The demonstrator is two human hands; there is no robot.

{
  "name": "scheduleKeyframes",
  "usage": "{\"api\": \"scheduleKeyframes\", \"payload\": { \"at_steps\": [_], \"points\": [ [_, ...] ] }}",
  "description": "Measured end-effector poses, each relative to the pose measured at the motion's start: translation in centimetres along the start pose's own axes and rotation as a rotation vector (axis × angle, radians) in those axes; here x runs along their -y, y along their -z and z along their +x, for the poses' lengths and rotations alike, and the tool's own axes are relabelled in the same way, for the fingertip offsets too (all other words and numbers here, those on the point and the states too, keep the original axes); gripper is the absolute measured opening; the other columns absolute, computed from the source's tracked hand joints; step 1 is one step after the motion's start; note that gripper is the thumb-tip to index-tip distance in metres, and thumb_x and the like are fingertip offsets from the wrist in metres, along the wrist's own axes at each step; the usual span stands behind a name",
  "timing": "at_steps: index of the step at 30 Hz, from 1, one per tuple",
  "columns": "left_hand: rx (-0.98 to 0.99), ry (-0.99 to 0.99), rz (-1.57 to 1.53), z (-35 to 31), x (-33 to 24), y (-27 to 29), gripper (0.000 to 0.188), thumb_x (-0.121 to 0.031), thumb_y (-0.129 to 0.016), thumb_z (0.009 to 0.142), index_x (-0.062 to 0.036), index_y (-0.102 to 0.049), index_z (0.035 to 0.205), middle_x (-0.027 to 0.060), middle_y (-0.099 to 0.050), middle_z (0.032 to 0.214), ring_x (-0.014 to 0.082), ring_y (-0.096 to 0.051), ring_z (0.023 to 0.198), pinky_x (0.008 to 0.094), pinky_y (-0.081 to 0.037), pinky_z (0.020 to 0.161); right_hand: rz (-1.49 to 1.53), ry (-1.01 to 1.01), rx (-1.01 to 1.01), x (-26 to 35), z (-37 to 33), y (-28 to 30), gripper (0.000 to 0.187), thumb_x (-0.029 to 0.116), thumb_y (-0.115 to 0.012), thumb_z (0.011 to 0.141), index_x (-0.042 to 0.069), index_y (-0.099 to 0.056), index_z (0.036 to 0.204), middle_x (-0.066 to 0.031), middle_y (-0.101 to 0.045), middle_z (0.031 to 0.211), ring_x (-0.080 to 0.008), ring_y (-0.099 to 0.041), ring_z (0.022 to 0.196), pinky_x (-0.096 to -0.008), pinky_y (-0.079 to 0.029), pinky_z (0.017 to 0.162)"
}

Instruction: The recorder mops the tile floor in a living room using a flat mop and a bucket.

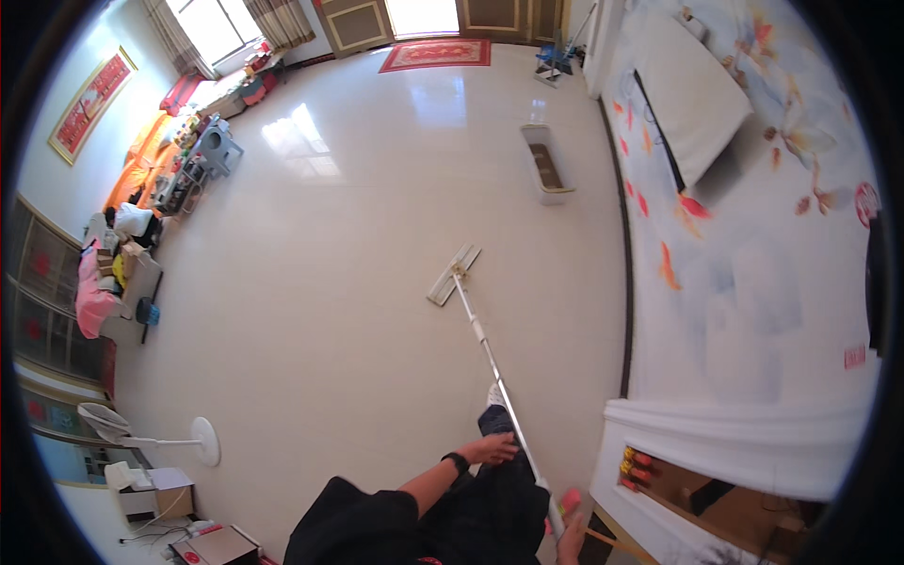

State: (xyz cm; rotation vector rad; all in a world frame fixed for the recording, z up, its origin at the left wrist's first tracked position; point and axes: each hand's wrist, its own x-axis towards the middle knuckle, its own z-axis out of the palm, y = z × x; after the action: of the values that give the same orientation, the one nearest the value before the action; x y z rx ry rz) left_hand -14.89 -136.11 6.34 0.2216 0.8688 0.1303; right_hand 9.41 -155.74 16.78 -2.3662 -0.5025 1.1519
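Mopping looks under way, though how much is done or left doesn't show, with the right hand (pixel 571 539) gripping the mop (pixel 490 358), the left hand's (pixel 493 448) hold unclear, and the mop head (pixel 455 274) nearer the floor's (pixel 330 311) right edge.

Head view, from the left fisheye of a side-by-side pair. The camera is looking steeply down and ahead from head height. The left hand (pixel 492 449) and right hand (pixel 571 541) are appearing close, low in the frame; the mop (pixel 478 328) is stretching away over the floor (pixel 320 330); the red rug (pixel 435 55) is lying far off near the upper edge. Straight lines are curving toward the dark, rounded border.
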Motion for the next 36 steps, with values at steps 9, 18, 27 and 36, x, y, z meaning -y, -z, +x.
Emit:
{"api": "scheduleKeyframes", "payload": {
  "at_steps": [9,18,27,36],
  "points": [
    [-0.486,-0.427,0.152,-4.1,-29.4,0.6,0.05,-0.04,-0.048,0.081,-0.0068,-0.039,0.117,0.0072,-0.053,0.105,0.0176,-0.053,0.09,0.036,-0.043,0.072,-0.002,0.105,0.489,36.5,12.2,-17.1,0.031,0.032,-0.052,0.082,0.007,-0.046,0.065,-0.0008,-0.038,0.045,-0.0143,-0.038,0.034,-0.0262,-0.029,0.034],
    [-0.678,-0.5,-0.174,-1.0,-42.8,6.3,0.044,-0.013,-0.05,0.078,0.0089,-0.021,0.104,0.0239,-0.054,0.084,0.024,-0.06,0.057,0.0336,-0.05,0.043,0.377,-0.394,0.9,52.6,11.9,-28.3,0.012,0.02,-0.052,0.08,0.014,-0.041,0.076,0.0029,-0.03,0.04,-0.0089,-0.024,0.029,-0.0227,-0.02,0.03],
    [-0.676,-0.618,0.481,5.9,-54.7,17.7,0.048,-0.011,-0.048,0.077,0.0113,-0.016,0.104,0.027,-0.055,0.079,0.033,-0.06,0.058,0.0386,-0.051,0.047,-0.098,0.126,0.641,65.0,15.8,-37.6,0.019,0.022,-0.055,0.078,0.007,-0.044,0.074,0.0005,-0.037,0.046,-0.0109,-0.033,0.034,-0.0218,-0.025,0.033],
    [-0.671,-0.357,0.138,-4.0,-63.0,16.0,0.065,-0.016,-0.052,0.073,0.0106,-0.008,0.114,0.0331,-0.053,0.09,0.0401,-0.058,0.08,0.0398,-0.049,0.068,0.127,-0.47,0.83,69.6,18.4,-40.5,0.02,0.028,-0.053,0.082,0.013,-0.044,0.073,0.0049,-0.034,0.049,-0.0061,-0.032,0.036,-0.0193,-0.024,0.034]
  ]
}}
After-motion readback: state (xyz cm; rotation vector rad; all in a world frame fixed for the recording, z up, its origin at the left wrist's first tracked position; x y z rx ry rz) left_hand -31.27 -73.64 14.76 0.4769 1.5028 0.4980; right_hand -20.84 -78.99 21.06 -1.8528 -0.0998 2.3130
